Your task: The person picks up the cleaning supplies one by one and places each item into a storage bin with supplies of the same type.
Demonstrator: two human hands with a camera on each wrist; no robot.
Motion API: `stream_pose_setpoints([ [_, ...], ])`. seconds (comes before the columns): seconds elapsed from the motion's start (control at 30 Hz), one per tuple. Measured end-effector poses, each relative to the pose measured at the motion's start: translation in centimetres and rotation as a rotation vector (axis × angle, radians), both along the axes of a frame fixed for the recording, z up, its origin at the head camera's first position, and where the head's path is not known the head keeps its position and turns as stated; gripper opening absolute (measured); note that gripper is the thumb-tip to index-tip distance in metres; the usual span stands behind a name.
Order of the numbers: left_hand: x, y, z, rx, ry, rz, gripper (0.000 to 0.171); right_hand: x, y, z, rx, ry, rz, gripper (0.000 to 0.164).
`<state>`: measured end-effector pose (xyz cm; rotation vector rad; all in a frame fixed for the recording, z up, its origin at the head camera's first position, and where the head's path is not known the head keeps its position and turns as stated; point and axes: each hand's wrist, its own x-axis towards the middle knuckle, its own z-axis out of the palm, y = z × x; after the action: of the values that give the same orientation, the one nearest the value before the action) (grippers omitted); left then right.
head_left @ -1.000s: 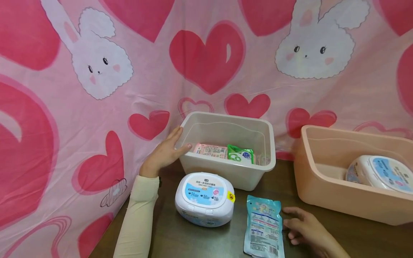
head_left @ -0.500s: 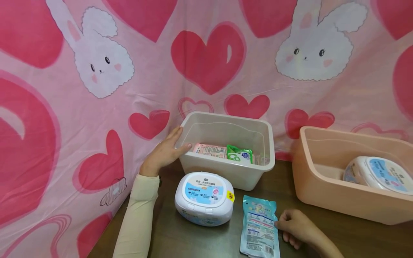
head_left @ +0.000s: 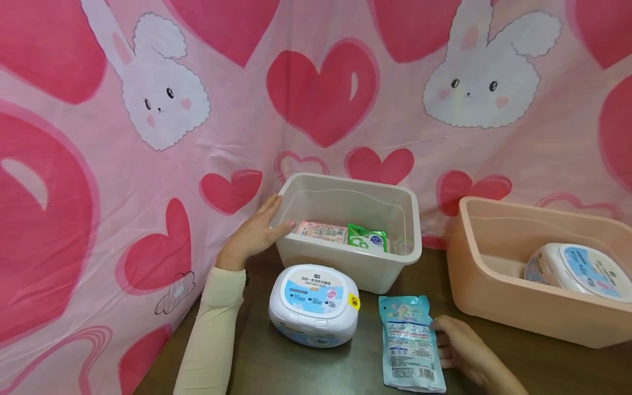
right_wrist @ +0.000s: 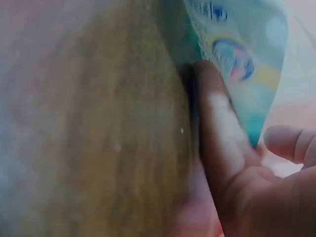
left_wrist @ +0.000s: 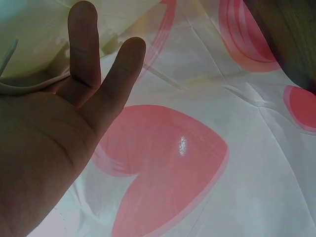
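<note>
My left hand [head_left: 254, 233] rests at the left end of the grey plastic bin [head_left: 345, 258], its fingers fairly straight along the rim. Inside that bin lie a pink packet [head_left: 323, 232] and a green packet [head_left: 366, 239]. On the table to the right is a teal pouch [head_left: 411, 345] with printed text, and my right hand [head_left: 461, 348] holds its right edge. In the right wrist view, fingers [right_wrist: 219, 118] lie behind the pouch [right_wrist: 247, 64], with the thumb at its other side. A white lidded tub [head_left: 313, 323] of laundry beads stands before the grey bin.
A peach-coloured bin [head_left: 533, 307] stands at the right with another white tub [head_left: 587, 269] in it. Behind both bins hangs a pink curtain [head_left: 232, 142] with hearts and rabbits. Everything stands on a dark wooden table [head_left: 281, 367].
The teal pouch first slid slightly left, then turned and shifted right as my right hand took its edge. My left hand, the white tub and both bins have stayed in place.
</note>
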<state>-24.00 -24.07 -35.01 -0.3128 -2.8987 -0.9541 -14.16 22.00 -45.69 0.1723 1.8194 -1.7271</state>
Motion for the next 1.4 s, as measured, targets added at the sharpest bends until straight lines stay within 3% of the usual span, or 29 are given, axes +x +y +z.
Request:
stream_pose_setpoints([
  [0.17,0.0,0.1,0.1,-0.005,0.0,-0.005,0.095,0.4,0.5,0.1,-0.07,0.001,0.046,0.065],
  [0.37,-0.1,-0.2,0.0,-0.014,0.019,-0.008,0.092,1.1,0.5,0.5,-0.058,0.098,0.104,0.069],
  [0.5,0.0,-0.3,-0.1,-0.008,0.027,-0.017,0.091,1.3,0.5,1.1,0.008,0.11,0.059,0.08],
  [0.67,0.0,-0.4,0.0,-0.007,0.035,-0.024,0.091,1.2,0.6,1.7,0.055,0.122,-0.047,0.079],
  [0.9,0.0,-0.3,0.1,-0.007,0.024,-0.015,0.092,1.4,0.5,1.7,0.045,0.241,-0.15,0.078],
  [1.07,0.0,-0.2,0.2,-0.009,0.017,-0.009,0.092,1.8,0.2,1.9,0.043,0.384,-0.171,0.067],
  [1.23,0.0,0.0,0.2,-0.011,0.016,-0.01,0.091,2.0,-0.5,2.4,-0.008,0.588,-0.272,0.052],
  [1.4,-0.1,0.1,0.2,-0.01,0.012,-0.008,0.091,2.0,-0.9,3.4,-0.074,0.698,-0.367,0.049],
])
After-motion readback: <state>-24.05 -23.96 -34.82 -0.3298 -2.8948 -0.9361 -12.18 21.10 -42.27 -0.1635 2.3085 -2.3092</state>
